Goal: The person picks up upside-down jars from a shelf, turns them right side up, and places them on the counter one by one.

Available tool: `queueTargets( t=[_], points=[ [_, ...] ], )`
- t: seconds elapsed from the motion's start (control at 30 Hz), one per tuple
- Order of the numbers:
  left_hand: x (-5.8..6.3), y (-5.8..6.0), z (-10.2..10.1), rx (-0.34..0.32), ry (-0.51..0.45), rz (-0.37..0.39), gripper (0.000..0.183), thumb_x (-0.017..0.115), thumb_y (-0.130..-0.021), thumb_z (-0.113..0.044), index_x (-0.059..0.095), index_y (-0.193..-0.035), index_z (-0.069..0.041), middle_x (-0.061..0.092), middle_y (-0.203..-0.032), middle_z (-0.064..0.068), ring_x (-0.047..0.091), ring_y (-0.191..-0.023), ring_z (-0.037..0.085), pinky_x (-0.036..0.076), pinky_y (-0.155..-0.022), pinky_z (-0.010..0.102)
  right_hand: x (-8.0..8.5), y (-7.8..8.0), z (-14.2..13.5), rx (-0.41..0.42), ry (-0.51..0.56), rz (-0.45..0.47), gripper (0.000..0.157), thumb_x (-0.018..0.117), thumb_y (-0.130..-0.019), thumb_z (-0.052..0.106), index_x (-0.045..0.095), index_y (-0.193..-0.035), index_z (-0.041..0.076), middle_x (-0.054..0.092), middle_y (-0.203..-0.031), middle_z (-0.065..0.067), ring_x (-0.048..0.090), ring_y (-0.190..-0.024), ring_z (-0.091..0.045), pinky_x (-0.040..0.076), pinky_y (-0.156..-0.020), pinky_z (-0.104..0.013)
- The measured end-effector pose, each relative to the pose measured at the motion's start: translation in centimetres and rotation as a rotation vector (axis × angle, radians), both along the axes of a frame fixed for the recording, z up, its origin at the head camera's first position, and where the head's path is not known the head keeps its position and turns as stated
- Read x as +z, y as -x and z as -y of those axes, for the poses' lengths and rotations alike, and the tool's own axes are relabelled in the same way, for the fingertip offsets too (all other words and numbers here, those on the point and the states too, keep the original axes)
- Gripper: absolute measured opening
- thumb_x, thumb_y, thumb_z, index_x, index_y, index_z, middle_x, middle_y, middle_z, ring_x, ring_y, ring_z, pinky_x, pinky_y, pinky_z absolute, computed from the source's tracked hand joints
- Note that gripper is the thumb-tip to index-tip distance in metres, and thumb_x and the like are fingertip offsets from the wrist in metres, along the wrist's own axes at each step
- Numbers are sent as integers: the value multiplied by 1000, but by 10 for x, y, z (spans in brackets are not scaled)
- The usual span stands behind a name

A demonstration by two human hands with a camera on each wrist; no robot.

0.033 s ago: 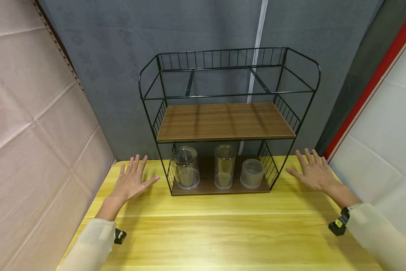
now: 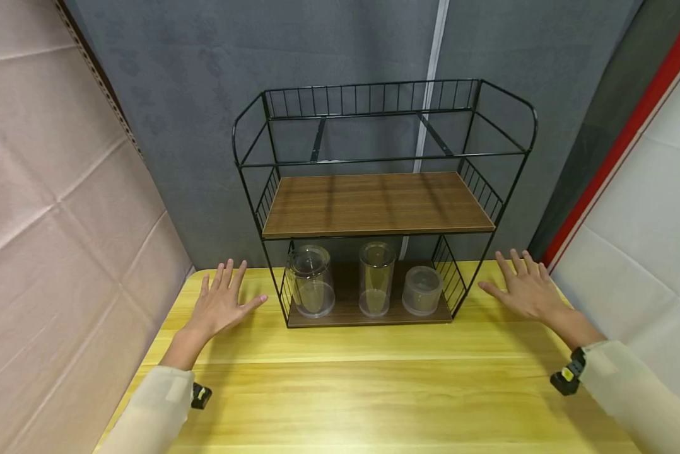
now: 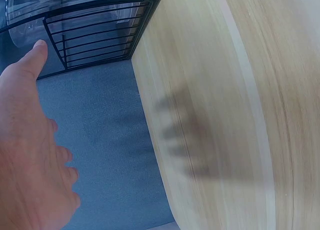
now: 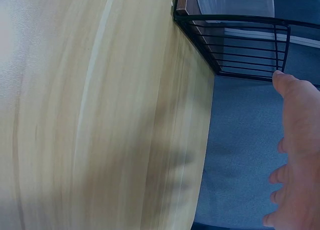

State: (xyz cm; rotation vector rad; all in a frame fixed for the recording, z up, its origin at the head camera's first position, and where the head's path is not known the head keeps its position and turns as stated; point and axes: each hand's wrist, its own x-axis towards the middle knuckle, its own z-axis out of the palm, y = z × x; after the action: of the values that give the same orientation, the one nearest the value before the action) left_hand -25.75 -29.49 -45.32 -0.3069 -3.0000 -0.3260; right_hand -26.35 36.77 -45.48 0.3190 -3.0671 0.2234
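Note:
A black wire rack (image 2: 382,236) with brown wooden shelves stands at the back of the table. On its bottom shelf (image 2: 345,320), from left to right, are a wide clear jar (image 2: 311,284), a narrower tall clear jar (image 2: 376,280) and a short frosted clear container (image 2: 422,291). My left hand (image 2: 219,307) is spread left of the rack, thumb toward it, holding nothing. To the right of the rack, my right hand (image 2: 526,289) is likewise spread and holds nothing. Both wrist views show a hand's shadow on the table, apart from the hand.
The rack's middle shelf (image 2: 376,202) is bare wood, and its top tier (image 2: 382,135) is an open frame. Yellow wood-grain table (image 2: 374,391) extends in front. Pale cloth walls (image 2: 79,239) flank both sides; a grey curtain (image 2: 192,126) hangs behind.

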Motion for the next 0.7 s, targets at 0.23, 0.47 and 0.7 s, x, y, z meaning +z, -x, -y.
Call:
queueTargets(
  t=[0.23,0.47,0.7],
  points=[
    [1,-1,-1,-3,8,-4,104,51,-100,-73,13,-171,-8,6,-173,30,4,-160,51,-1,-126,73,-1,-2,0,4,2,-4,96,43,-106,66,20,-166,-6,15,-163,-46,11,-149,-68,12,-118,-82],
    [4,-1,0,-5,7,-9,104,50,-99,-74,13,-171,-8,5,-174,28,3,-161,48,-4,-127,71,-1,-7,-2,10,10,-18,96,45,-106,65,20,-166,-5,16,-163,-46,12,-149,-68,13,-118,-82],
    [6,-2,-1,-20,-2,-13,104,50,-100,-73,11,-171,-8,6,-173,30,4,-160,50,-3,-127,72,1,-15,-3,33,9,-49,95,49,-106,63,20,-166,-5,19,-163,-45,16,-149,-66,19,-117,-82]
  ],
)
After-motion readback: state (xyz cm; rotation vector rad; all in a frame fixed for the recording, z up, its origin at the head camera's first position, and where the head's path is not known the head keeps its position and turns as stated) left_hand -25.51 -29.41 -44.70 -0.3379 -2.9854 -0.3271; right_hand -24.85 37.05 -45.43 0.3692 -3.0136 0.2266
